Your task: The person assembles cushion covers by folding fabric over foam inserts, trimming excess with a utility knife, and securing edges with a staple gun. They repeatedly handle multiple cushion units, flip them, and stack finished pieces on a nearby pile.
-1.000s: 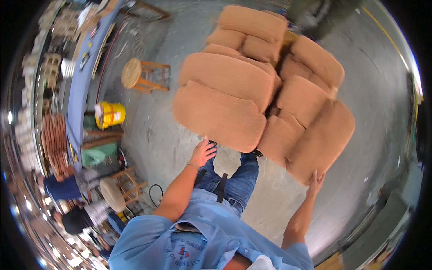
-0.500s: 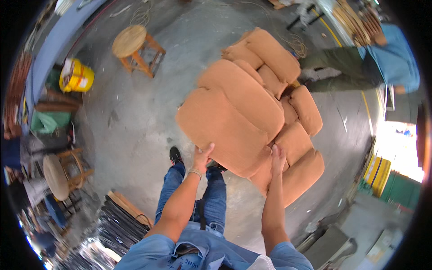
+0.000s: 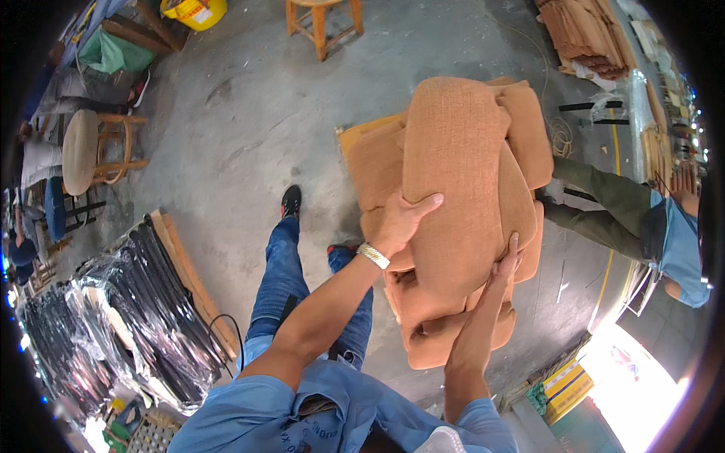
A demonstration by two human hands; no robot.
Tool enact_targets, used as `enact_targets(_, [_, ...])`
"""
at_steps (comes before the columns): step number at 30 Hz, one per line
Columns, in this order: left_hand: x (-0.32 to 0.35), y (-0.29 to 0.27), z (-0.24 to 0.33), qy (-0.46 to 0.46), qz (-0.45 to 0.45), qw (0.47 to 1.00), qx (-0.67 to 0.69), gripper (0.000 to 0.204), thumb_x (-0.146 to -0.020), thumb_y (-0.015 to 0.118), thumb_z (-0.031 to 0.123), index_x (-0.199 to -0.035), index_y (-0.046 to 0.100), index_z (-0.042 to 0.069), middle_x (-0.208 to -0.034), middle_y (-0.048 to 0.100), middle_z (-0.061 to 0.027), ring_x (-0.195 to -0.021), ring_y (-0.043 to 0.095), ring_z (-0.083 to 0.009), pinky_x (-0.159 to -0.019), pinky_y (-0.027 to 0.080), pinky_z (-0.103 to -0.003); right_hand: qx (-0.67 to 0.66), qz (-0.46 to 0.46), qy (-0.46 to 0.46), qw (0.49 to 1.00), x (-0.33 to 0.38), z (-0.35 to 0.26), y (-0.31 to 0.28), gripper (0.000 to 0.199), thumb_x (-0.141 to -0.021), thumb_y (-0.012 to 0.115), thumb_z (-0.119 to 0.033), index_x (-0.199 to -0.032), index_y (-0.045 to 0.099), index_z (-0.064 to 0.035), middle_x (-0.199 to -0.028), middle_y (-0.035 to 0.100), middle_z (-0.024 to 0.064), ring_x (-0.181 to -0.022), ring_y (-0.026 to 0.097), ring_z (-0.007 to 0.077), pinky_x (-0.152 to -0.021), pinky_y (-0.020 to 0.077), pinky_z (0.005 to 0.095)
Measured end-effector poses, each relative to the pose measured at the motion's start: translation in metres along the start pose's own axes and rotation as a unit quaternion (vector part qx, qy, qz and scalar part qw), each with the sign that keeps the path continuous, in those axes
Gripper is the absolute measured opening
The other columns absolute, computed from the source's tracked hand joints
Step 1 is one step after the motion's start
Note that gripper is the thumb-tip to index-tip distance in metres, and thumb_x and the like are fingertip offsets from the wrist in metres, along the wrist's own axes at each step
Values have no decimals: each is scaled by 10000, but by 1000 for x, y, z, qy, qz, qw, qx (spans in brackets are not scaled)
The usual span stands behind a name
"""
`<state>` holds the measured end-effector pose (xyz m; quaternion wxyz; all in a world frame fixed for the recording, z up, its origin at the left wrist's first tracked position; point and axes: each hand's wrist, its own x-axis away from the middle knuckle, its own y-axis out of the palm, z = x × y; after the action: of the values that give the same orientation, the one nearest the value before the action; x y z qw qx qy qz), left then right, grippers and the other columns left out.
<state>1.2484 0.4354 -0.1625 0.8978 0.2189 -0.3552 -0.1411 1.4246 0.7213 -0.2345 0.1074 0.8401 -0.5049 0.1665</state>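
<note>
Between my two hands is a large orange-brown fabric seat cushion point(image 3: 457, 174), tilted with a long, narrow side facing up. My left hand point(image 3: 404, 223) grips its left side, thumb on the upper surface and fingers tucked out of sight. On its lower right side, my right hand point(image 3: 507, 264) is pressed with fingers curled partly around the edge. Below and around it sit more upholstered pieces of the same cloth: a flat cushion point(image 3: 371, 170) at left, a rounded armrest-like piece point(image 3: 532, 136) at right, and a padded roll point(image 3: 461, 340) nearest me.
A wooden stool point(image 3: 323, 19) and yellow bucket point(image 3: 198, 11) stand at the far side. Plastic-wrapped dark bundles point(image 3: 143, 302) lie at left, near a padded stool point(image 3: 81, 151). At right is another person in a blue shirt point(image 3: 683, 249), beyond stacked brown panels point(image 3: 585, 34).
The cushion has turned from broad face up to narrow side up, and my left hand has moved higher along it. My view has swung round; the other person appears lower at right.
</note>
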Motion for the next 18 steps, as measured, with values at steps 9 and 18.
enact_targets(9, [-10, -88, -58, -46, 51, 989, 129, 545, -916, 776, 115, -1403, 545, 30, -1307, 671, -110, -1193, 657, -267, -1010, 564, -438, -85, 117, 32, 989, 8, 76, -27, 658, -1012, 691, -349, -1517, 422, -24, -1426, 579, 143, -1313, 551, 278, -1109, 477, 452])
enact_targets(18, [-43, -128, -110, -115, 67, 987, 94, 538, -951, 761, 259, -1421, 557, 94, -1351, 653, -67, -1232, 630, -257, -1030, 539, -487, -57, 132, 51, 988, -17, 86, -29, 591, -1020, 673, -378, -1434, 479, -4, -1378, 599, 148, -1218, 604, 292, -1023, 539, 455])
